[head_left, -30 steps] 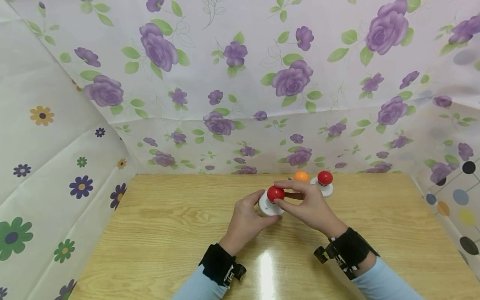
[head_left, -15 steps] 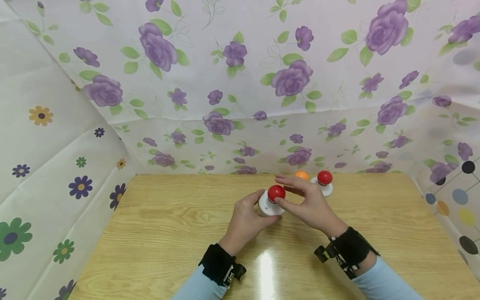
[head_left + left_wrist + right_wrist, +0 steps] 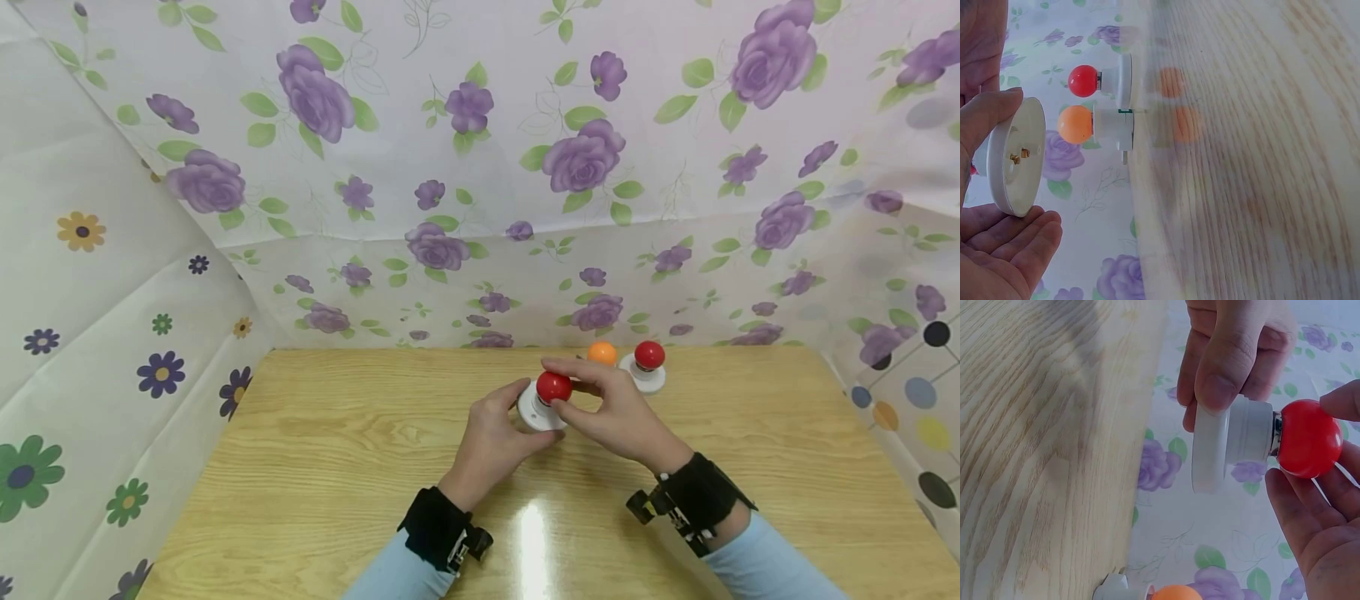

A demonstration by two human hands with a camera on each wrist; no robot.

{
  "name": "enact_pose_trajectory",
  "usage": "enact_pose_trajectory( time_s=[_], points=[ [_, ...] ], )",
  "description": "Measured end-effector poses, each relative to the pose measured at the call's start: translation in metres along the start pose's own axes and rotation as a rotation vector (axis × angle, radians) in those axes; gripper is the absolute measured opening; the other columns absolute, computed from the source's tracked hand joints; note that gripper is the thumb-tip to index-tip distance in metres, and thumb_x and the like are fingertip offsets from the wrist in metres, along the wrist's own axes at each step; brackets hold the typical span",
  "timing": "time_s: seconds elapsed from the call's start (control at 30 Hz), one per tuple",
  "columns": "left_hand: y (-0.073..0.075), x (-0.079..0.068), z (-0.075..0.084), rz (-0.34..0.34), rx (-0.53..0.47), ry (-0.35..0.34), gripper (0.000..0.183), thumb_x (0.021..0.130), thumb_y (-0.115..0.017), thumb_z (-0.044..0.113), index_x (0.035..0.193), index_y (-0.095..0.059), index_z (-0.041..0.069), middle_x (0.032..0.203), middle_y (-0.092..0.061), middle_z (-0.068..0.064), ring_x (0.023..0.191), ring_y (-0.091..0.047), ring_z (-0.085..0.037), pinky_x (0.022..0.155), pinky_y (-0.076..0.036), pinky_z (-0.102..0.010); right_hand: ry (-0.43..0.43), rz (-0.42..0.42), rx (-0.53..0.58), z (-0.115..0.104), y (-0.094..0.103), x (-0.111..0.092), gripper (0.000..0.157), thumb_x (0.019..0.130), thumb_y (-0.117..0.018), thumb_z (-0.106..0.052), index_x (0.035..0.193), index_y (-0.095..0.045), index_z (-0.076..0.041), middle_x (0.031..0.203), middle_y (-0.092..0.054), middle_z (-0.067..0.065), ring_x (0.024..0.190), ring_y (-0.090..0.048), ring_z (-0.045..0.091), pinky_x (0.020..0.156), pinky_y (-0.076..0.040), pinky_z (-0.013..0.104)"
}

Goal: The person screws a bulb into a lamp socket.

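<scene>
My left hand point(image 3: 491, 433) grips the rim of a white round lamp holder point(image 3: 534, 412), thumb on one side and fingers on the other. The left wrist view shows the holder's hollow underside point(image 3: 1025, 159) with brass screws. A glossy red bulb point(image 3: 553, 387) sits in the socket, its metal collar point(image 3: 1276, 433) partly visible. My right hand point(image 3: 622, 412) holds this bulb between thumb and fingers. In the right wrist view the thumb point(image 3: 1342, 403) touches it from one side, with curled fingers point(image 3: 1291, 497) at the other. Holder and bulb are raised above the table.
Behind the right hand, near the table's back edge, stand an orange bulb point(image 3: 602, 353) in a white plug-like holder point(image 3: 1112, 127) and another red bulb point(image 3: 649, 356) on a white round holder point(image 3: 651, 382). The wood-grain table point(image 3: 337, 450) meets a flowered cloth point(image 3: 390, 283).
My right fingers lifted slightly away from the red bulb half a second ago and are now back around it. The left hand and lamp holder have hardly moved.
</scene>
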State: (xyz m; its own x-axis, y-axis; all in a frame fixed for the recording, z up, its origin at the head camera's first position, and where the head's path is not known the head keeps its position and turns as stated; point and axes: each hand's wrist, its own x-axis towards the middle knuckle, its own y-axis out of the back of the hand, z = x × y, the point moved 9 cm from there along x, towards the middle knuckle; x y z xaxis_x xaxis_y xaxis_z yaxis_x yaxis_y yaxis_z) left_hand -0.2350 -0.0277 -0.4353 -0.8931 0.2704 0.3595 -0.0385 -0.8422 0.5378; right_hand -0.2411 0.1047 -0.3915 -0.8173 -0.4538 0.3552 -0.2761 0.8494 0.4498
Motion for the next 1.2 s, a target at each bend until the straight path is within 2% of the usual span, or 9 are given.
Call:
enact_pose_trajectory(
  time_s=[0.17, 0.4, 0.63, 0.87, 1.03, 1.2],
  points=[
    [0.0, 0.001, 0.001, 0.0, -0.004, -0.005, 0.063, 0.071, -0.079, 0.039, 0.127, -0.053, 0.026, 0.12, -0.054, 0.015, 0.111, -0.049, -0.002, 0.09, -0.041, -0.026, -0.001, 0.012, -0.012, -0.002, 0.001, 0.001, 0.045, 0.084, -0.069, -0.023, 0.127, -0.057, -0.022, 0.123, -0.056, -0.005, 0.108, -0.053, 0.012, 0.087, -0.045, 0.032],
    [-0.002, 0.001, -0.001, -0.005, -0.008, 0.0, 0.065, 0.071, -0.078, 0.042, 0.129, -0.052, 0.026, 0.121, -0.054, 0.015, 0.111, -0.048, -0.002, 0.09, -0.041, -0.026, -0.016, 0.055, -0.011, -0.021, 0.004, 0.003, 0.042, 0.081, -0.072, -0.013, 0.121, -0.06, -0.009, 0.117, -0.06, 0.005, 0.103, -0.057, 0.017, 0.084, -0.047, 0.033],
    [-0.005, 0.001, -0.003, -0.015, 0.014, 0.01, 0.068, 0.07, -0.077, 0.044, 0.131, -0.05, 0.028, 0.122, -0.052, 0.016, 0.112, -0.047, 0.0, 0.089, -0.043, -0.03, -0.019, 0.087, -0.027, -0.035, 0.007, 0.003, 0.037, 0.078, -0.074, -0.011, 0.114, -0.064, -0.008, 0.111, -0.062, 0.007, 0.098, -0.059, 0.017, 0.079, -0.05, 0.037],
    [-0.005, 0.001, -0.002, -0.021, 0.044, 0.025, 0.073, 0.069, -0.079, 0.044, 0.133, -0.05, 0.024, 0.125, -0.051, 0.014, 0.114, -0.045, -0.002, 0.091, -0.041, -0.029, -0.016, 0.118, -0.046, -0.037, 0.008, 0.002, 0.037, 0.077, -0.075, -0.011, 0.112, -0.065, -0.007, 0.109, -0.063, 0.006, 0.097, -0.059, 0.017, 0.077, -0.05, 0.032],
    [-0.004, 0.0, -0.002, -0.01, 0.048, 0.021, 0.074, 0.068, -0.079, 0.047, 0.132, -0.051, 0.024, 0.124, -0.052, 0.013, 0.114, -0.046, -0.003, 0.091, -0.041, -0.028, 0.01, 0.138, -0.042, -0.037, 0.008, 0.001, 0.037, 0.078, -0.074, -0.013, 0.112, -0.064, -0.004, 0.111, -0.063, 0.006, 0.098, -0.059, 0.017, 0.077, -0.05, 0.038],
    [-0.002, -0.001, -0.003, 0.007, 0.037, 0.027, 0.072, 0.068, -0.077, 0.049, 0.131, -0.051, 0.027, 0.123, -0.052, 0.015, 0.113, -0.046, -0.003, 0.09, -0.041, -0.028, 0.021, 0.143, -0.022, -0.039, 0.009, 0.0, 0.042, 0.077, -0.075, -0.012, 0.117, -0.062, -0.007, 0.115, -0.061, 0.003, 0.102, -0.058, 0.019, 0.08, -0.049, 0.04]
  ],
)
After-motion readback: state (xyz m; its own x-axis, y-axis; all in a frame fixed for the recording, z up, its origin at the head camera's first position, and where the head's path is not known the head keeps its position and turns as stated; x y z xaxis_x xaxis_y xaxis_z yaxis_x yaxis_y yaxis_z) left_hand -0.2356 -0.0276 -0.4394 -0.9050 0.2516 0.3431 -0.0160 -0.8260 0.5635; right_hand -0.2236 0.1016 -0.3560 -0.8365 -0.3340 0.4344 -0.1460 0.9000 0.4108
